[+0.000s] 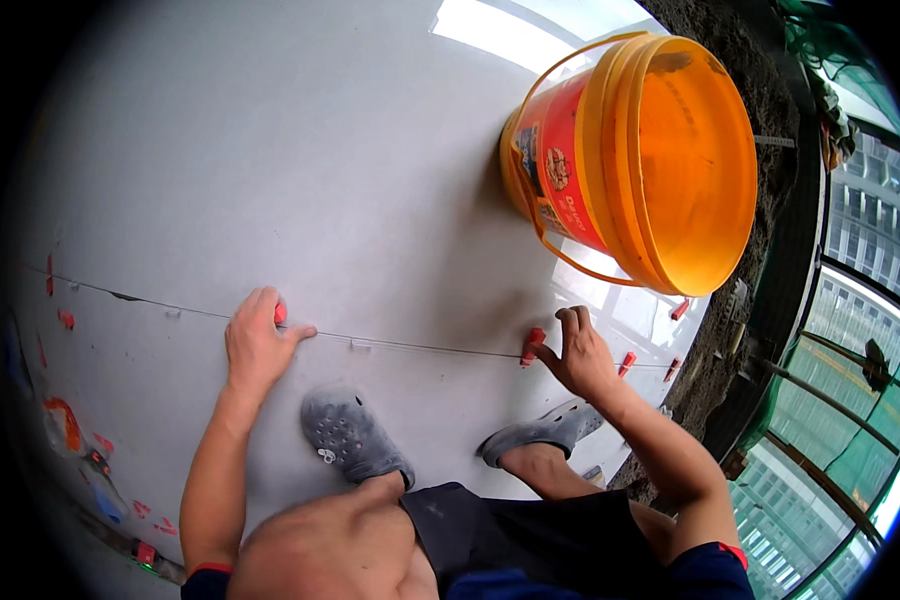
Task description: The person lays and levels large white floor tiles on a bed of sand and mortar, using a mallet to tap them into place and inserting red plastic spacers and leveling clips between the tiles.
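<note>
Large glossy light-grey floor tiles (370, 200) meet along a thin dark joint running across the view. At this joint my left hand (257, 342) curls its fingers against a red tile-levelling wedge (281, 313), with the thumb stretched to the right. Farther right, a second red wedge (533, 346) stands on the joint. My right hand (582, 355) is beside it, thumb tip at the wedge and curled fingers apart from the thumb. A clear clip (360, 345) sticks up from the joint between my hands, and another clear clip (173, 313) lies to their left.
An orange bucket (695, 170) with its handle stands at the far right. More red wedges (627, 363) sit along the joint. My feet in grey clogs (355, 435) are on the near tile. Past the right tile edge lie rough dirt (770, 190) and green netting (850, 390).
</note>
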{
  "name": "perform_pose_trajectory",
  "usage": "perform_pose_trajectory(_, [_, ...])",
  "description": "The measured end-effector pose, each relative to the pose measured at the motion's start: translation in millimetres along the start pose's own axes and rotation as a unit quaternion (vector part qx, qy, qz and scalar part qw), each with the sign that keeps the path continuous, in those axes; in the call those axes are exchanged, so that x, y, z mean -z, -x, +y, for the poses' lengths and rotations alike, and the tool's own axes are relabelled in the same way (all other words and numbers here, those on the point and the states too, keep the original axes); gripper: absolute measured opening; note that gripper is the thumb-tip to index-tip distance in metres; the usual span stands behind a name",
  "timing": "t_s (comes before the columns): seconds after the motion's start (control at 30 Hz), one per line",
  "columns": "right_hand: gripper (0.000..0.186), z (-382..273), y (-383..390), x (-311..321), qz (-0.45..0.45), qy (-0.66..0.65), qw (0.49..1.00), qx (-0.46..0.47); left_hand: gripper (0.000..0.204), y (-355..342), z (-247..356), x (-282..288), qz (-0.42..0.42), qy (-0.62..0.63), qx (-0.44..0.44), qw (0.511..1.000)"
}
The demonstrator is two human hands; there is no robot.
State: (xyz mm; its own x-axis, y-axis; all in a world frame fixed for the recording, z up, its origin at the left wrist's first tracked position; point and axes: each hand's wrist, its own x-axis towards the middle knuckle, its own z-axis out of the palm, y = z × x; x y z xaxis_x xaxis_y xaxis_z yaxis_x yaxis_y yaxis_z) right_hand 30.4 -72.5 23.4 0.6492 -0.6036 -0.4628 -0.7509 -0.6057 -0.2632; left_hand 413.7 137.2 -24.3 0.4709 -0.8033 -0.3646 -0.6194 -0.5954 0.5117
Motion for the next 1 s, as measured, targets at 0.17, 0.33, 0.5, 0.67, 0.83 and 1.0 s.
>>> perform_pose_trajectory(0.17, [0.067, -10.7, -19.1, 10.9, -0.240, 0.149, 0.959, 0.021, 0.052, -4.4, 6.2, 2.2, -0.004, -0.008, -0.002, 1.000])
perform_pose_trajectory(0.33, [0.064, -11.7, -34.9, 19.2, -0.324, 0.159, 0.931, 0.061, 0.052, -7.2, 11.7, -1.9, 0.001, -0.013, 0.003, 1.000])
perform_pose_trajectory(0.5, [0.055, -19.7, -42.2, 16.9, -0.357, 0.163, 0.915, 0.096, 0.049, 0.3, 6.5, -4.7, 0.017, -0.002, 0.016, 1.000])
perform_pose_trajectory(0.67, [0.033, -20.1, -50.8, 18.7, -0.430, 0.239, 0.861, 0.133, 0.048, -1.4, 11.2, -10.1, 0.018, 0.011, 0.020, 1.000])
perform_pose_trajectory(0.83, [0.024, -13.3, -54.8, 11.0, -0.435, 0.205, 0.852, 0.206, 0.048, 3.1, 2.2, -8.9, 0.000, 0.005, 0.033, 0.999])
perform_pose_trajectory(1.0, [0.023, 25.6, -45.4, 3.4, -0.332, 0.047, 0.902, 0.273, 0.048, -9.5, 18.4, -10.3, 0.009, 0.008, 0.031, 0.999])
